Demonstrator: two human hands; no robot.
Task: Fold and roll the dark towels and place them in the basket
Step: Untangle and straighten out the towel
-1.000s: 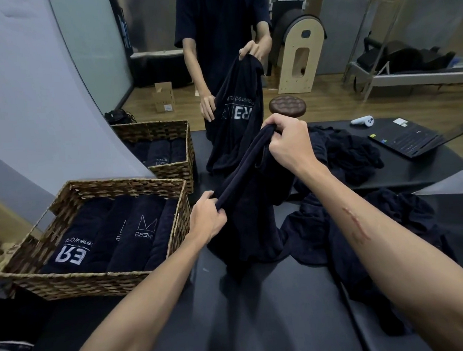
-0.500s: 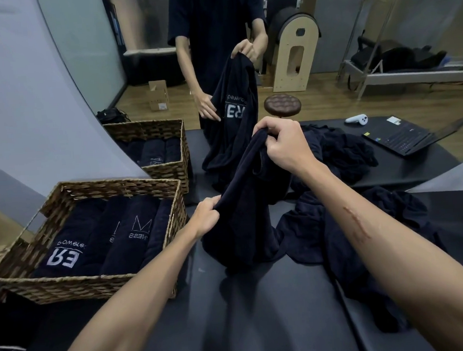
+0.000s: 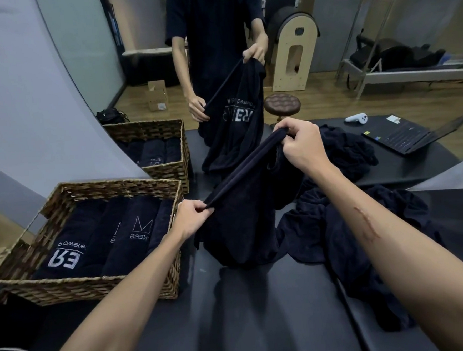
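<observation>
Partway: several rolled towels already in near-left basket. Left hand and right hand pinching one towel edge, stretched taut, unfolded. Loose pile right on bench still to fold.

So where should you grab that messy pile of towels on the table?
Judging by its pose, pinch the loose towel pile at a raised fold on top, coming from above on the right. It lies crumpled and flat on the dark table, with no clear edge showing.

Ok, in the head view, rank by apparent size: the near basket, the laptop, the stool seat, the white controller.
1. Basket, though nearness to the camera inflates it.
2. Laptop.
3. Stool seat.
4. Controller.
</observation>
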